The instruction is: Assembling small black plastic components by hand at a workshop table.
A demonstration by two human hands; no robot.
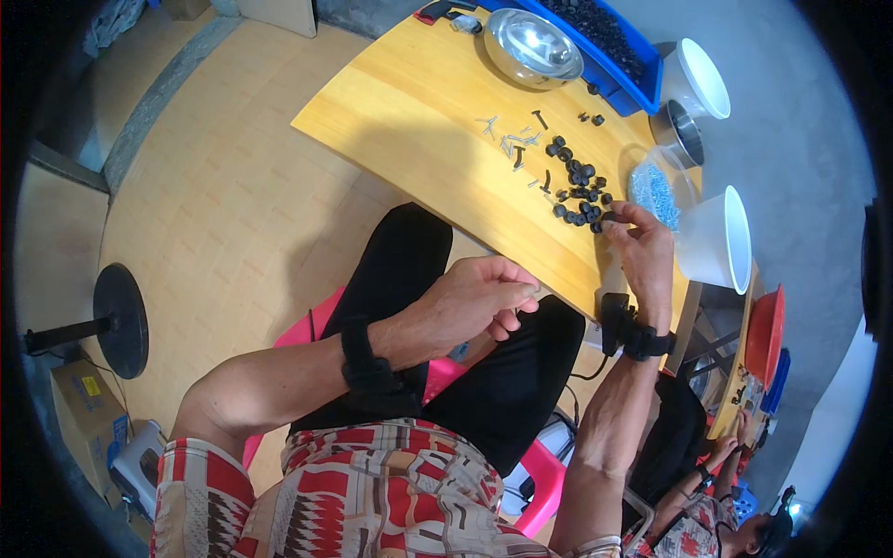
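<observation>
My left hand (pixel 493 296) is in front of the table's near edge, above my lap. Its fingers are pinched together, and what they hold, if anything, is too small to make out. At the right end of the table, my right hand (pixel 644 249) reaches down beside a cluster of small black round knob-like parts (pixel 580 193). Its thumb and fingertips close on one small black round part (pixel 611 217). Left of the cluster lie several thin silver pins (pixel 512 144) and a few black T-shaped pieces (pixel 519 156). A transparent tub of small blue-and-white pieces (pixel 654 193) stands just beyond my right hand.
On the wooden table (pixel 400 112) are a shiny metal bowl (pixel 532 48) and a blue tray (pixel 640 90) of black parts. White buckets (pixel 724 240) and a steel pot (pixel 684 133) line the far right. Another person (pixel 698 511) works at the lower right, near a red basin (pixel 765 337).
</observation>
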